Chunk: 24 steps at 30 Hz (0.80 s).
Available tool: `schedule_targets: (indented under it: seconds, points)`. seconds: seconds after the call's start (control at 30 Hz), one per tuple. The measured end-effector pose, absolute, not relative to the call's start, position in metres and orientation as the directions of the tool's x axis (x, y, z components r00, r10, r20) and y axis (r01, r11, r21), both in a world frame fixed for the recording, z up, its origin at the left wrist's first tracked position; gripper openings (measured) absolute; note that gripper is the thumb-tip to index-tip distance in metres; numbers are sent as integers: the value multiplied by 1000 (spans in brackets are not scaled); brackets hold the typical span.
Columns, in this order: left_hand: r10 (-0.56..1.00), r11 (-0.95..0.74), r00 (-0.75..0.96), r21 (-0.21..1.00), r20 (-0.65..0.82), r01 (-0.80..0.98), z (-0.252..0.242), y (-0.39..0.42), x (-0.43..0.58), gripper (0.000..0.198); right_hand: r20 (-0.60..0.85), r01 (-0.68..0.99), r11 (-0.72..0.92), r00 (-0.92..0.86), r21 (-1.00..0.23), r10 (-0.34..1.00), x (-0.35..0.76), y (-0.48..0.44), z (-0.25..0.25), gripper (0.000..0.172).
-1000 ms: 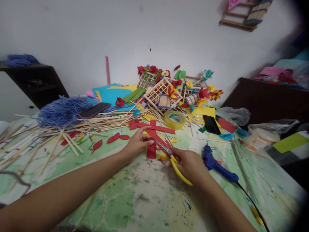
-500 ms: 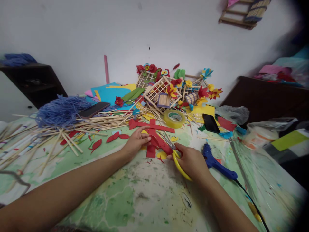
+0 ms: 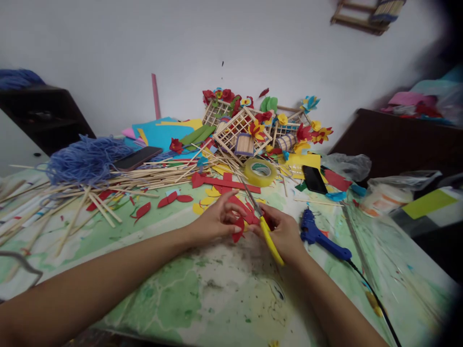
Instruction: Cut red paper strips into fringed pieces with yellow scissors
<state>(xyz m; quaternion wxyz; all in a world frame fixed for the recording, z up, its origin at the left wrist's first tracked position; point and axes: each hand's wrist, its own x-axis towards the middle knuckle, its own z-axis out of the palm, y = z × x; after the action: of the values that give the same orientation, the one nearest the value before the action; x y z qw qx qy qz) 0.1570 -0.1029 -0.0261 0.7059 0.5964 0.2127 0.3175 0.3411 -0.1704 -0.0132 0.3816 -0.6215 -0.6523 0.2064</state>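
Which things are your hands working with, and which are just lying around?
Working with:
yellow-handled metal scissors in the right hand
curved red paper piece held by the left hand

Just lying around:
blue plastic glue gun
round clear tape roll
loose thin wooden sticks
tangled blue yarn

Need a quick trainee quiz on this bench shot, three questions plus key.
1. Which hand, left or right, holds the scissors with yellow plastic handles?
2. True or false: the roll of clear adhesive tape sits on top of the blue hot glue gun.
3. Fill in the blank: the leaf-shaped paper piece at the fingertips of the hand without the scissors is coloured ____.

Key: 1 right; 2 false; 3 red.
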Motion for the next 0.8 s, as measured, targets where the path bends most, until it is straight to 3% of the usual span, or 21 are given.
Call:
schedule_targets:
  seconds: [0.13,0.3,0.5,0.63,0.8]
  points:
    - [601,63,793,982,104,-177,-31,-118,162,94,225,406,195,27,-893,974,332,-172,-18,51]
    - [606,81,791,982,86,-169,-35,-120,163,96,212,378,213,-45,-901,976,328,-172,-17,45]
    - [772,37,629,982,90,-186,-33,-113,163,91,220,370,206,-5,-906,976,329,-171,-15,43]
    - [842,106,539,971,28,-216,-28,-112,164,83,236,413,205,23,-887,972,326,-172,-17,42]
    - [825,211,562,952,-52,-221,-23,-117,166,82,218,361,180,65,-915,974,322,-174,-18,43]
